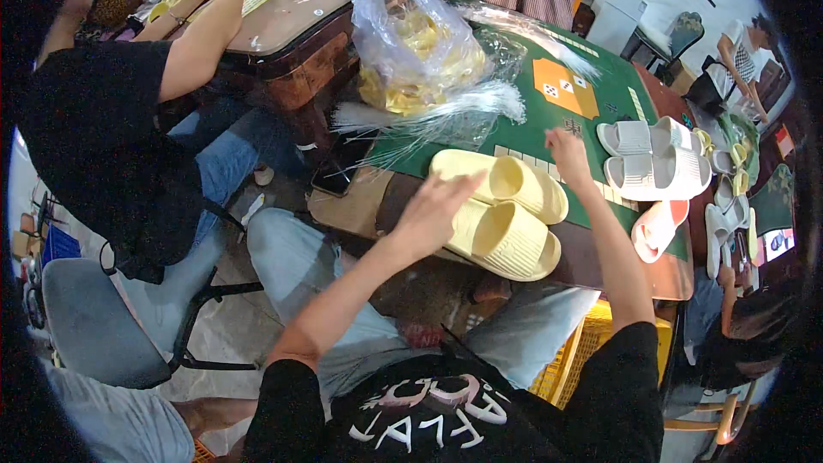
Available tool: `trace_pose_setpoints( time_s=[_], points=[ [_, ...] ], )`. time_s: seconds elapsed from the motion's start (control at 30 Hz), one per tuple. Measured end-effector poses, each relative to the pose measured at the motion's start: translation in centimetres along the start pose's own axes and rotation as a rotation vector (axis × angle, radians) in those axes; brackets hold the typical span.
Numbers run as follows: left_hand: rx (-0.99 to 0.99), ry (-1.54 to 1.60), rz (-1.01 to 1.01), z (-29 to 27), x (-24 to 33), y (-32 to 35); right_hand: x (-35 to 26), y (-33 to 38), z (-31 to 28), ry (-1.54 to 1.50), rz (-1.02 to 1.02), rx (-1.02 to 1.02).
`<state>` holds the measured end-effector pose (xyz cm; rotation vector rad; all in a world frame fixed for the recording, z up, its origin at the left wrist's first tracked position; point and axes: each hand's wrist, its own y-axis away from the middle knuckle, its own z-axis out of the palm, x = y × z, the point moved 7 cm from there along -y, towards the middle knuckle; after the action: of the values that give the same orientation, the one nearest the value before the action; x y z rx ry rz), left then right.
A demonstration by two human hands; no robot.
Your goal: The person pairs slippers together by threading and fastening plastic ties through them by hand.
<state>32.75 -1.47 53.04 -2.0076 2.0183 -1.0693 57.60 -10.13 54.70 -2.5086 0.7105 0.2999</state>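
A pair of pale yellow slippers [513, 238] lies side by side at the near edge of the table, the nearer one jutting over it. My left hand [439, 213] is closed on their left ends, its index finger stretched toward the straps. Just beyond the slippers, my right hand [567, 154] is raised above the green mat with its fingers pressed together. Whatever it may pinch is too small to make out. Thin clear plastic ties [446, 116] lie in a loose bundle past the slippers, beside a bag [416, 43] of yellow pieces.
White slippers [656, 163] and a pink slipper [656, 230] stand to the right on the green mat [536, 120]. A phone [333, 178] lies at the table's left edge. A yellow crate [566, 360] is below the table. Another person [111, 137] works at the left, beside a grey chair [103, 321].
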Motion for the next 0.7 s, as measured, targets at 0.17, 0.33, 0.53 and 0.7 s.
trace_pose_setpoints(
  time_s=[0.17,0.33,0.53,0.7],
  points=[
    [-0.138,0.068,-0.002,5.1,1.5,-1.8,4.6,0.7,3.9,-0.247,0.230,-0.201],
    [-0.014,-0.111,-0.004,7.7,0.5,-2.0,2.9,-3.5,7.5,-0.312,0.281,-0.165],
    [0.014,-0.187,-0.048,7.6,1.2,-0.8,3.6,-6.6,10.8,0.116,0.239,-0.140],
    [-0.010,-0.150,-0.077,7.4,0.7,-0.9,3.6,-6.8,11.1,0.146,0.013,-0.147]
  ],
)
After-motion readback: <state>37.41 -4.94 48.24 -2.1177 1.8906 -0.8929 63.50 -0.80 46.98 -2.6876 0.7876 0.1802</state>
